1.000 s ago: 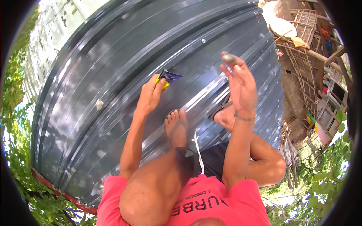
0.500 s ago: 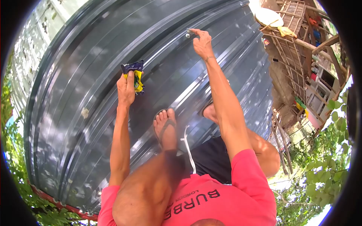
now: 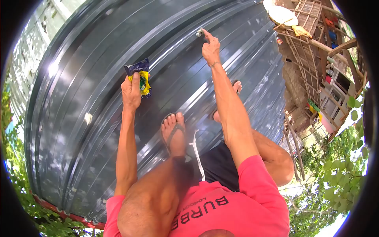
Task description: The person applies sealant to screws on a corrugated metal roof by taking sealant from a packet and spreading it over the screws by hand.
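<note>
The left hand has its grip closed on a crumpled dark-blue and yellow plastic packet, thumb laid flat along the near face and the blue end standing up beyond it, held above the dark grey ribbed metal sheeting and well apart from the other hand. The right hand reaches farther out with its index finger extended and the remaining fingers curled in; no object shows in that grip, though the folded fingers hide the palm, so I cannot tell whether anything is tucked there. Its fingertip is at the edge of a small, rounded, silvery-grey knob on a raised rib of the sheeting, and seems to touch it (whether that knob is bare metal or coated with something is too small to tell). The step in hand, I judge, is fingertip work around this knob, with the packet merely kept ready at the side. The next move seems to call for a light, steady fingertip that follows the knob's rounded edge, a left grip firm enough not to drop the packet yet gentle enough not to squeeze it, and settled footing on the smooth, ribbed surface
</note>
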Demonstrator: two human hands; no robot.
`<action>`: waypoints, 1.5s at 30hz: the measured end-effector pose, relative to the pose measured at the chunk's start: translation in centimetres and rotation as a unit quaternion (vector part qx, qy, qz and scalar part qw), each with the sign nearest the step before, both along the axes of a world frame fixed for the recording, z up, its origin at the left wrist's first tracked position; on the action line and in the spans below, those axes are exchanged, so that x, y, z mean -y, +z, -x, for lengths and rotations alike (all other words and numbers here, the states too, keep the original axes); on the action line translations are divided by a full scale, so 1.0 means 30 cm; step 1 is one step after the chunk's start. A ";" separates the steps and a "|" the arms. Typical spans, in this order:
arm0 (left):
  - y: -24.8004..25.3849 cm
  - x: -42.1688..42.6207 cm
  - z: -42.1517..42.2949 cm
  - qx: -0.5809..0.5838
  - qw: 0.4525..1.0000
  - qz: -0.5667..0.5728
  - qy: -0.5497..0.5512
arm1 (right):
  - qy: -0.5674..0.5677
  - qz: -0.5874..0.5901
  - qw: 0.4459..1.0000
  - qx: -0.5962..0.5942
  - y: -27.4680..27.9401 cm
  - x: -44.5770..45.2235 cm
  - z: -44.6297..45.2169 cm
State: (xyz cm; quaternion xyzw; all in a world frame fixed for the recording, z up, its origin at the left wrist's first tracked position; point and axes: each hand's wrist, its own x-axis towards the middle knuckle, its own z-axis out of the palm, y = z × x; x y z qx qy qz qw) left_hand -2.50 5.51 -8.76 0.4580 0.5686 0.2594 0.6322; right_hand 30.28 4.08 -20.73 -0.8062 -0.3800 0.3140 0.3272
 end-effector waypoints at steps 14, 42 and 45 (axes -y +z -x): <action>-0.038 0.011 0.008 -0.035 0.999 -0.017 0.019 | 0.050 0.031 0.989 0.135 0.036 0.064 0.100; -0.045 0.015 0.023 -0.082 0.995 -0.050 -0.016 | 0.103 0.035 0.976 0.189 0.083 -0.050 0.001; -0.028 0.012 0.014 -0.079 0.996 -0.033 -0.011 | 0.150 0.016 0.959 0.241 0.092 -0.036 0.009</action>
